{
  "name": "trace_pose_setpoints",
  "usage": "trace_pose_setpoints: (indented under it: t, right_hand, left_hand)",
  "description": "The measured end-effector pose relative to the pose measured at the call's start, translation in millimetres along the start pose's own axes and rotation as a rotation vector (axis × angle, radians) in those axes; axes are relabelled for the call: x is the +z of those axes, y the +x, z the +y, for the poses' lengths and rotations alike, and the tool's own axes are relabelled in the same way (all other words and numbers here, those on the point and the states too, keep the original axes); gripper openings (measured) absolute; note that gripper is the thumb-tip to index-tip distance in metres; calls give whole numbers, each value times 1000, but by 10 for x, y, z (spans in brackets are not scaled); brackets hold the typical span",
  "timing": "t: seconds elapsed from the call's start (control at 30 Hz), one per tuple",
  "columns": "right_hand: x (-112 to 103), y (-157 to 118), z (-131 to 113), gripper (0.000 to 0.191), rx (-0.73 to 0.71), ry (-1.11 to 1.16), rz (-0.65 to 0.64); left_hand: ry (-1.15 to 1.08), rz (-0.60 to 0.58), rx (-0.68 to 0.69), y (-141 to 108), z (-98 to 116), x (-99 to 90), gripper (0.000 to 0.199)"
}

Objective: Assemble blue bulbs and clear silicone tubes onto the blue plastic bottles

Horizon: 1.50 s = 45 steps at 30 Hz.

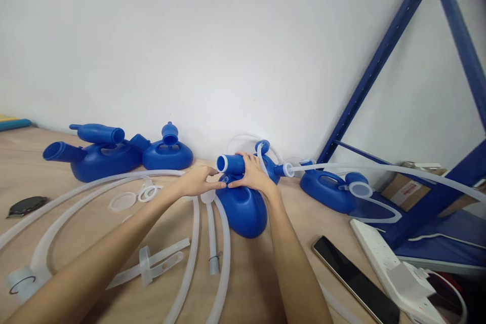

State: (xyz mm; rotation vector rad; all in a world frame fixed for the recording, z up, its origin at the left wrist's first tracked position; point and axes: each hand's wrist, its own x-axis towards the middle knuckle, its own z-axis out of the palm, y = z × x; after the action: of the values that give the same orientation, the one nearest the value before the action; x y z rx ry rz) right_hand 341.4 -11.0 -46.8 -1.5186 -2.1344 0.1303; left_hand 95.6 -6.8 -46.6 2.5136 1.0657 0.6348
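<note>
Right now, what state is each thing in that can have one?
Front blue bottle: uncapped
Right hand: closed on front blue bottle
Left hand: beside it, grip unclear
Rear blue bottle: hose attached
Far-left blue bottle: uncapped
Smartphone: face up, screen dark
Power strip: adapter plugged in

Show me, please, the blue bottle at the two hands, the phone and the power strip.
Blue bottle [246, 214]: head view, on its rounded body.
Phone [353, 276]: head view, on its dark screen.
Power strip [375, 248]: head view, on its white top.
</note>
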Motion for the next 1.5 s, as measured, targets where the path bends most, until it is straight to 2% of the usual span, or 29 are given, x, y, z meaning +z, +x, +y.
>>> trace_pose_setpoints:
  t: [0.07, 0.17, 0.27, 0.33, 0.4, 0.43, 0.53, 0.63, 0.73, 0.8, 0.9, 1.03, 1.13, 1.23, 1.33, 1.4, 1.5]
  right_hand:
    - [8, -5, 5, 110, 7, -1, 12]
    - [8, -16, -11, 104, 12, -9, 16]
    - [8, -22, -41, 101, 19, -25, 27]
    - [11, -19, -53, 101, 40, -36, 28]
    - [16, -12, -53, 102, 58, -34, 17]
    - [19, -8, -50, 102, 62, -29, 12]
    - [21, -5, -47, 103, 61, -18, 6]
    - [10, -20, -72, 102, 52, -36, 12]
    - [-6, -40, -111, 100, 51, -86, 27]
    - [-9, -45, -125, 101, 42, -103, 43]
    - [8, -32, -117, 101, -24, -89, 73]
    - [46, -16, -77, 100, -112, 49, 88]
    - [61, -21, -52, 100, -102, 150, 102]
    - [64, -19, -46, 98, -98, 164, 112]
    - [64, 4, -62, 91, -128, 146, 94]
    - [63, 22, -81, 89, -161, 115, 76]
    - [65, 33, -110, 82, -215, 60, 47]
  left_hand:
    - [-246, 5, 54, 52, -13, 176, 47]
    - [-457, 132, -44, 112, -26, 443, 31]
    - [-421, 248, -190, 120, 23, 582, 23]
    - [-357, 270, -217, 109, 80, 561, 21]
    - [-290, 236, -207, 96, 124, 435, 17]
    - [-259, 184, -190, 87, 131, 333, 14]
    - [-188, -59, -157, 22, 61, -91, 1]
    - [-70, -267, -256, -133, -125, -544, 7]
    - [63, -307, -424, -316, -329, -818, 32]
    - [186, -254, -474, -388, -404, -853, 41]
    - [242, -102, -372, -353, -340, -710, 43]
    - [33, 153, -11, -106, -23, -316, 51]
    - [159, 332, 63, 45, 136, -52, 41]
    - [344, 468, 130, 57, 126, 65, 24]
    - [439, 489, 280, -9, 29, 43, 18]
    - [413, 420, 333, -46, -20, -13, 22]
    - [362, 267, 317, -74, -13, -127, 34]
